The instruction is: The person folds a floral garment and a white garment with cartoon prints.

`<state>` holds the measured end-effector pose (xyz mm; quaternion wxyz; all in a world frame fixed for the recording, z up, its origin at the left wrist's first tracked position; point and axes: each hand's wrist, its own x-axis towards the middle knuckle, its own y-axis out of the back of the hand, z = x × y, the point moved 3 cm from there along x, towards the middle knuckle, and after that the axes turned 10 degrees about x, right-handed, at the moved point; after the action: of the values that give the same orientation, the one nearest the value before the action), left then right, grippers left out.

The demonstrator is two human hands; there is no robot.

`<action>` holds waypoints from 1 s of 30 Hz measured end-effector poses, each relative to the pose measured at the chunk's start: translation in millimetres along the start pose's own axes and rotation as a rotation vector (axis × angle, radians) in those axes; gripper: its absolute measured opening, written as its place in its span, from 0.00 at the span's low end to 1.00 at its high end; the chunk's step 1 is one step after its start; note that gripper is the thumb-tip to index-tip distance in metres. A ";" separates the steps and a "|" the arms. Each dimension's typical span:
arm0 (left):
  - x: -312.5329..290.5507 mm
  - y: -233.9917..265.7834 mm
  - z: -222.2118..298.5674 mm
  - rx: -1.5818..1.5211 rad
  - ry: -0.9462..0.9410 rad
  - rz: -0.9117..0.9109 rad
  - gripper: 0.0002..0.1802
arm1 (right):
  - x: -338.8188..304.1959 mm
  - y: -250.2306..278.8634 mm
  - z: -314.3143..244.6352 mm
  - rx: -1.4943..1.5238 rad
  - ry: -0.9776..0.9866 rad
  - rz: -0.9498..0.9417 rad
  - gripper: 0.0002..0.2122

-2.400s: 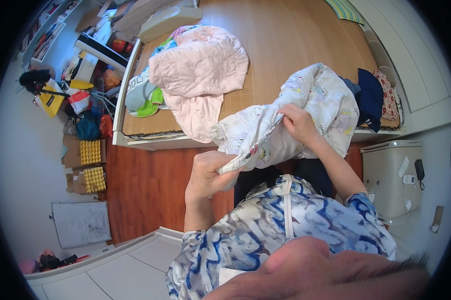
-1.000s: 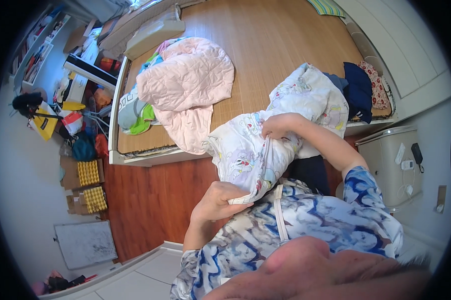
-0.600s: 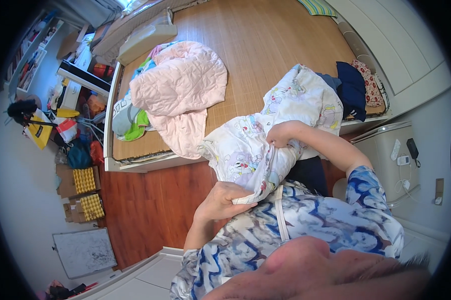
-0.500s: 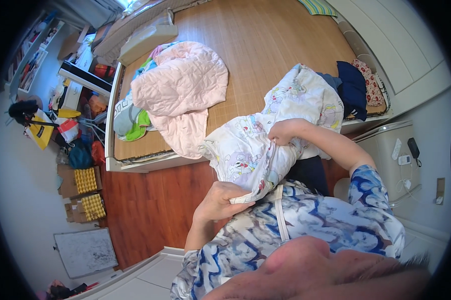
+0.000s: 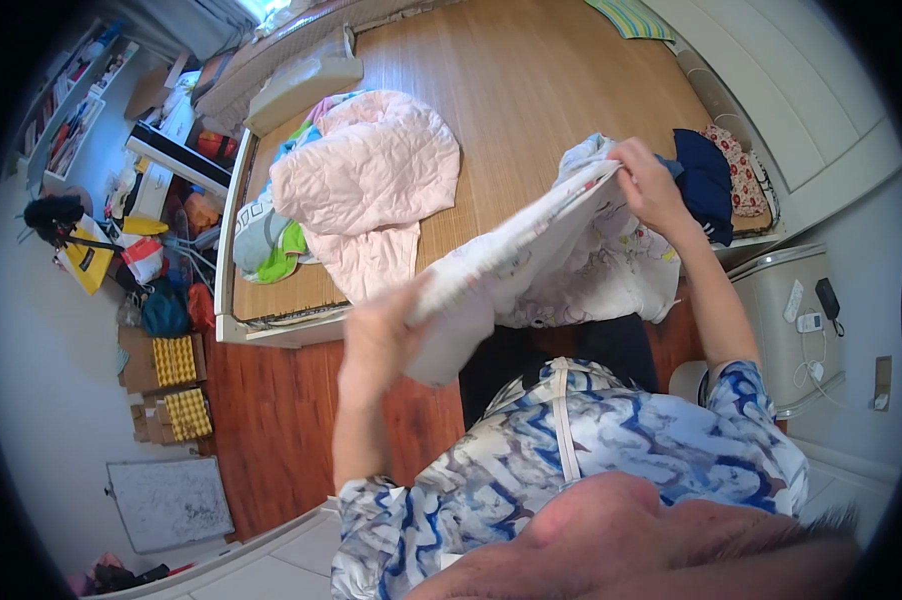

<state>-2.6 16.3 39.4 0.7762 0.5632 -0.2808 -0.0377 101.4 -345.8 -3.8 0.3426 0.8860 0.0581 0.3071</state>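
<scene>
A white cloth with a cartoon print (image 5: 581, 265) is stretched between my two hands, its edge pulled into a nearly straight line that rises to the right. My left hand (image 5: 373, 335), smeared by motion, grips the lower left end in front of the bed. My right hand (image 5: 653, 188) is closed on the other end over the bed's near right part. Part of the cloth hangs down over my dark trousers, and some lies at the bed edge. Left of it, a pale pink quilt (image 5: 366, 165) is heaped on the bed.
The bed (image 5: 516, 75) has a woven mat. Dark blue folded clothing (image 5: 704, 185) and a red floral cloth (image 5: 743, 172) lie at its right. A green striped pillow (image 5: 631, 18) is farther back. Bags, boxes and a whiteboard (image 5: 171, 505) stand along the left wall.
My right hand has moved away from me and to the right, my left hand up and left. Between them the cloth is now lifted and pulled taut, where it was bunched before.
</scene>
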 end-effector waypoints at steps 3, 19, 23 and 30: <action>43.7 27.5 -40.1 0.325 0.001 0.445 0.24 | -2.7 31.8 -60.8 -0.108 0.155 0.258 0.09; 47.8 -96.4 -48.8 -0.112 -0.056 0.107 0.39 | -23.8 -87.9 -68.5 0.265 -0.073 -0.048 0.08; 50.5 -90.4 32.6 -0.398 -0.214 -0.085 0.49 | -25.8 -113.7 -77.1 0.265 0.047 -0.150 0.07; 26.6 -140.7 12.5 -0.594 0.140 -0.370 0.16 | -37.4 -114.9 -83.9 0.359 0.006 -0.119 0.07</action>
<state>50.0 -55.4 -73.5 0.9036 0.3554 -0.0969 -0.2188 34.6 -222.4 -48.2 0.1962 0.9271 0.1651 0.2734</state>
